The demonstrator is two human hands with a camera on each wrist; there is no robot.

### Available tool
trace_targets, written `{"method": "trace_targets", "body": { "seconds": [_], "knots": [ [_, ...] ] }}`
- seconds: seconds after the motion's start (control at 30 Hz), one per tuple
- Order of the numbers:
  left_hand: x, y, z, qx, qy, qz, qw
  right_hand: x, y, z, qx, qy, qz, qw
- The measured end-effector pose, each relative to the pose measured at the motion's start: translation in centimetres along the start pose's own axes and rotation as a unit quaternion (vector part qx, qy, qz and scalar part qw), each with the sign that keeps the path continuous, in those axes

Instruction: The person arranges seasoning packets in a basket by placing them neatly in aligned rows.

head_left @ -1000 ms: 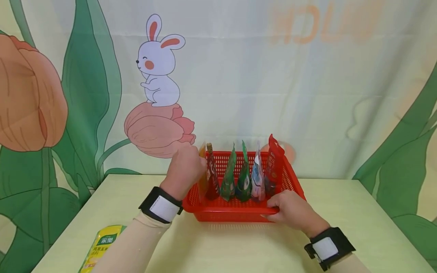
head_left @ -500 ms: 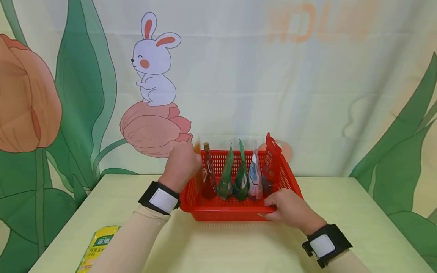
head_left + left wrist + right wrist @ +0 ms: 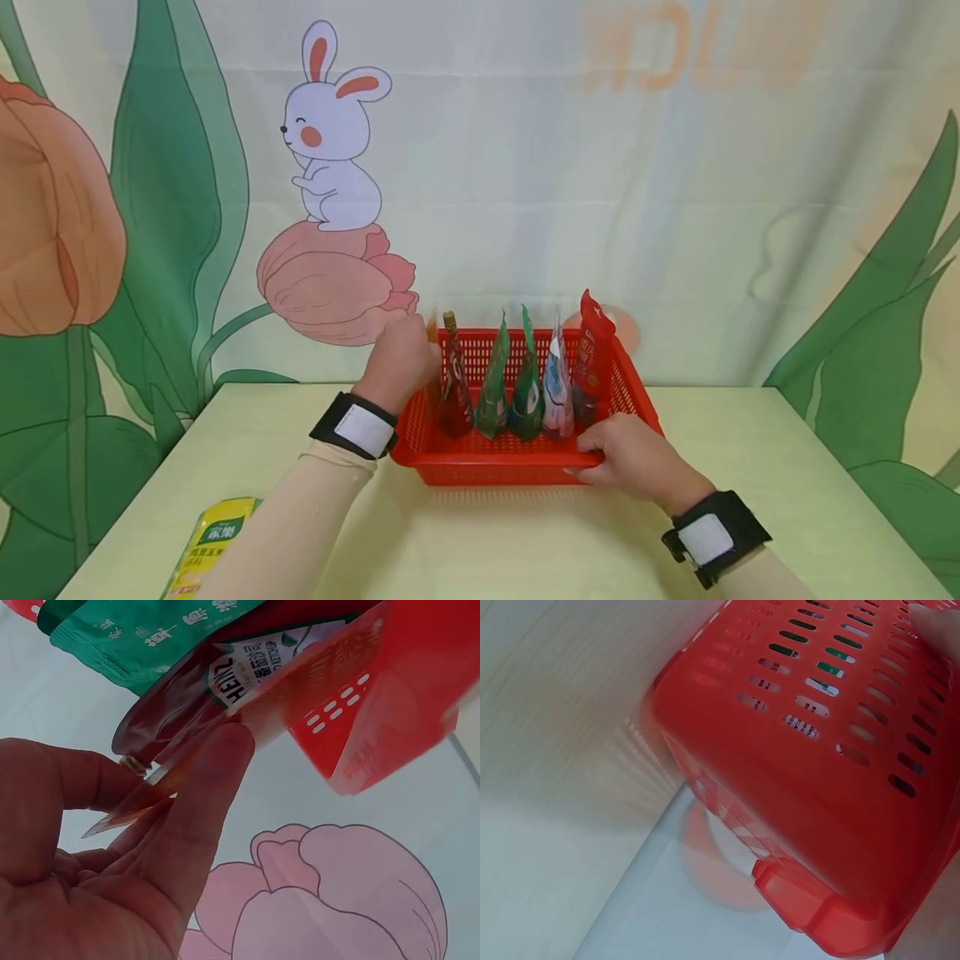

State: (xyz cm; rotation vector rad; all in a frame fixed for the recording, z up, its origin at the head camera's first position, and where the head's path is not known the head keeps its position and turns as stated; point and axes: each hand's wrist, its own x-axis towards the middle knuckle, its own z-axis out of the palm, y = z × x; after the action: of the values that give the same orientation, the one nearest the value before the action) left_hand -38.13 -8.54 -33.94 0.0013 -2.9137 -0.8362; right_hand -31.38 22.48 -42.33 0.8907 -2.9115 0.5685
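A red plastic basket point(image 3: 495, 460) with slotted walls sits at the back of the table. Inside, pouches stand upright in a row: a dark red Heinz ketchup pouch point(image 3: 454, 392) with a cap, a green pouch point(image 3: 491, 392), a darker green one point(image 3: 527, 400), a white and pink one point(image 3: 557, 392) and a tall red one point(image 3: 595, 358). At the row's left end, my left hand point(image 3: 401, 358) pinches the top of a thin orange pouch point(image 3: 277, 697) between thumb and fingers. My right hand point(image 3: 641, 458) grips the basket's front rim near its right corner.
A yellow pouch point(image 3: 210, 546) lies flat at the table's left front, partly behind the left sleeve point(image 3: 292, 521). Close behind the basket hangs a printed curtain point(image 3: 510, 183) with a rabbit and tulips.
The head view has turned slightly, so everything sits a little further left in it. Both hands keep their holds on the orange pouch and the basket.
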Motion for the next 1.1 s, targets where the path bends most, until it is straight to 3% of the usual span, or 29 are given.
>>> {"method": "trace_targets", "body": {
  "seconds": [0.3,0.63,1.1],
  "knots": [
    [0.1,-0.4,0.7,0.008,-0.009,0.013,0.9998,0.2,0.1,0.1,-0.013,0.003,-0.012,0.9998],
    [0.3,-0.3,1.3,-0.005,-0.041,-0.007,0.9991,0.1,0.1,0.0,-0.016,0.003,-0.007,0.9998],
    [0.7,-0.3,1.6,0.014,-0.058,0.011,0.9981,0.1,0.1,0.0,-0.014,0.005,-0.009,0.9999]
  ]
}}
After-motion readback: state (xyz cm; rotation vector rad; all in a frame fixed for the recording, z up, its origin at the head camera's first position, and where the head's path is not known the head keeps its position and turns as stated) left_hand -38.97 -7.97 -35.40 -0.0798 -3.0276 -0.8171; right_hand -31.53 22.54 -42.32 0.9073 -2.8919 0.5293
